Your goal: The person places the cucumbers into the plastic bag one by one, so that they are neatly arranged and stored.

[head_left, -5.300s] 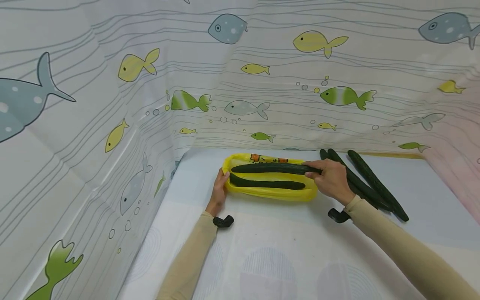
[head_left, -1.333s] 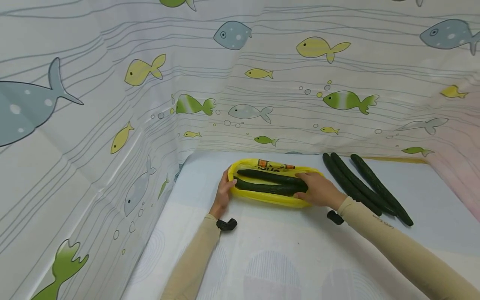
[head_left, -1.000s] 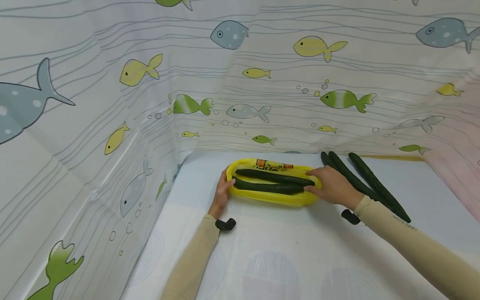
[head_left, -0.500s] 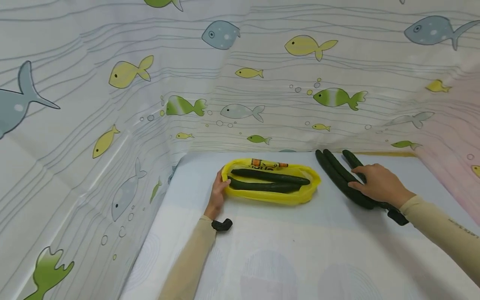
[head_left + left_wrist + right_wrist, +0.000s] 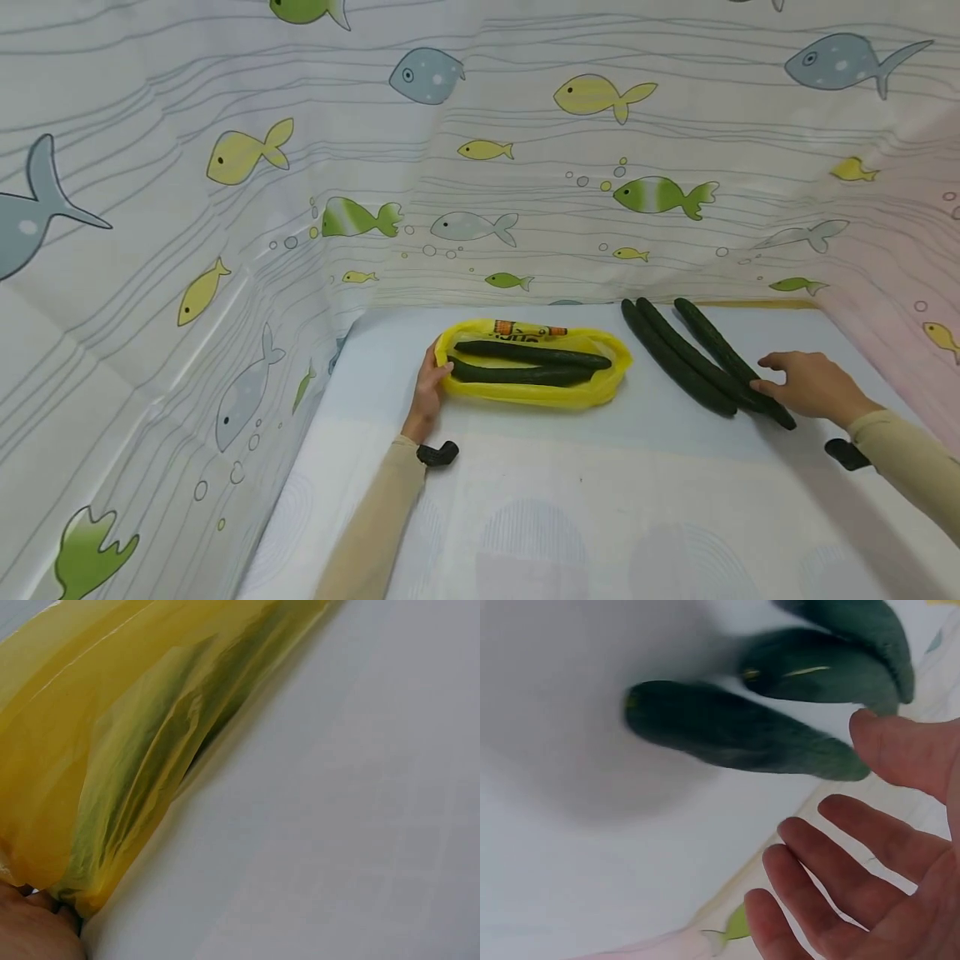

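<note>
My left hand grips the left end of a yellow plastic bag, its thumb over the rim. The bag lies on the table with its mouth spread upward. Inside it are two long dark green cucumbers, a rear cucumber and a front cucumber, side by side. In the left wrist view, a green shape shows through the yellow film. To the right, my right hand hovers beside the lower end of the rightmost loose cucumber. The right wrist view shows its fingers spread, holding nothing.
Two more loose cucumbers, a left one and a middle one, lie slanted beside the rightmost one on the white table. A fish-print curtain rises behind and along the left side. The table's back edge shows at right.
The right hand released a cucumber into the bag, left the bag's right end and moved right, past the loose cucumbers to their right side. The left hand has kept its hold.
</note>
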Tool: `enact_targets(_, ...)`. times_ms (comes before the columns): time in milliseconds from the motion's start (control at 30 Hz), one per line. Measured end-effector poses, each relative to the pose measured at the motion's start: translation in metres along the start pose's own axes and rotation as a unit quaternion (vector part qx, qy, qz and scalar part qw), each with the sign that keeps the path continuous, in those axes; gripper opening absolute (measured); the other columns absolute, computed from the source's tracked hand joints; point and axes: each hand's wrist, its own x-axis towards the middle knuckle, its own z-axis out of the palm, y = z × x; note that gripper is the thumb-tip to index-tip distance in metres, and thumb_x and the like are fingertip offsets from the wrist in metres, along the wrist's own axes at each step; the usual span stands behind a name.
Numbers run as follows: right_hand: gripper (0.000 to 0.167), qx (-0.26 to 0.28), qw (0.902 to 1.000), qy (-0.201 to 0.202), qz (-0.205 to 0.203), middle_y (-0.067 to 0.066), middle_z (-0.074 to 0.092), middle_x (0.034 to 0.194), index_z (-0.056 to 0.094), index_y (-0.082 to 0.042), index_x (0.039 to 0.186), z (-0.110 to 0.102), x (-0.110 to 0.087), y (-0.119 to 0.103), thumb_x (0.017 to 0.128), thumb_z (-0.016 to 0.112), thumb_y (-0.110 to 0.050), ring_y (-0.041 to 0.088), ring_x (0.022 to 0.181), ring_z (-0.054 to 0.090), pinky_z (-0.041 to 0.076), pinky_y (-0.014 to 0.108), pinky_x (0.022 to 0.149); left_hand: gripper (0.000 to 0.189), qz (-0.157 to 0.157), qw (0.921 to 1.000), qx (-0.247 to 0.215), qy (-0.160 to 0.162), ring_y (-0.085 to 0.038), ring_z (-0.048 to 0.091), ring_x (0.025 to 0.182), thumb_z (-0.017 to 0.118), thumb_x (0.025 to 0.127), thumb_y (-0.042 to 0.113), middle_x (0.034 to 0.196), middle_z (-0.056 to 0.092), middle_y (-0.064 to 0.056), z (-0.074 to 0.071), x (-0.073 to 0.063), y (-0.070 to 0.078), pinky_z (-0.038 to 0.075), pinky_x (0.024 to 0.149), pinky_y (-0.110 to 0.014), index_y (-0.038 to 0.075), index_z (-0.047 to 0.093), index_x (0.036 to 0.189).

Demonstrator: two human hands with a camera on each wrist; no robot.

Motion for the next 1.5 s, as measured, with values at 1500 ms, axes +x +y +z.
enact_targets(1500, 0.055, 0.064, 0.9965, -0.013, 0.052, 0.035, 0.073, 0.102, 0.057, 0.025, 0.125, 0.037, 0.005, 0.023, 0.100, 0.069, -0.023, 0.041, 0.080, 0.071, 0.057, 0.050, 0.064, 0.068, -0.013, 0.9999, -0.008, 0.003, -0.032, 0.029, 0.158, 0.046, 0.102, 0.025, 0.171, 0.034, -0.008, 0.001, -0.004, 0.002, 0.014, 0.132, -0.051, 0.017, 0.030, 0.167)
